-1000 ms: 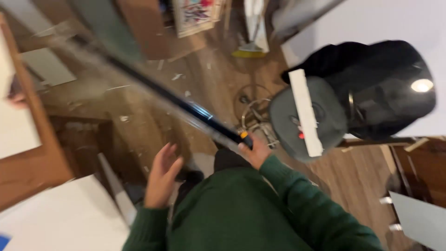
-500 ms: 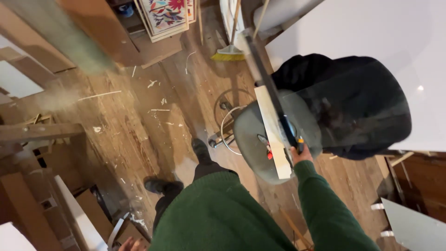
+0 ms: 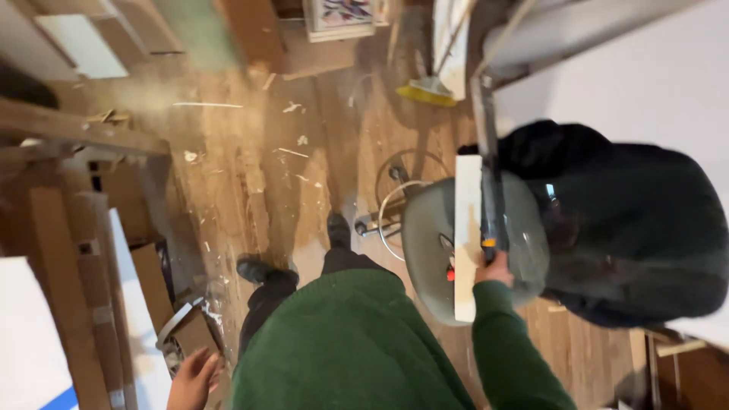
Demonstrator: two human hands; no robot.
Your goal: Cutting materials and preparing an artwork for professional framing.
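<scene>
My right hand point(image 3: 493, 267) is closed around the handle end of a long dark bar point(image 3: 486, 152) with an orange mark near the grip. The bar points away from me over a round grey stool seat point(image 3: 425, 250). A narrow white board point(image 3: 465, 228) lies on that seat, right next to the bar. My left hand point(image 3: 194, 377) hangs low at the bottom left with loose fingers and nothing in it, close to cardboard pieces on the floor. Both of my sleeves are green.
A black jacket point(image 3: 630, 228) is heaped to the right of the stool against a white surface point(image 3: 645, 76). Wood scraps litter the plank floor point(image 3: 250, 167). Boards and cardboard point(image 3: 91, 288) stack up at the left. A yellow broom head point(image 3: 427, 93) and a framed picture point(image 3: 340, 17) are at the back.
The long bar swung from the left side across to above the stool and board. My left hand dropped from chest height down to my side.
</scene>
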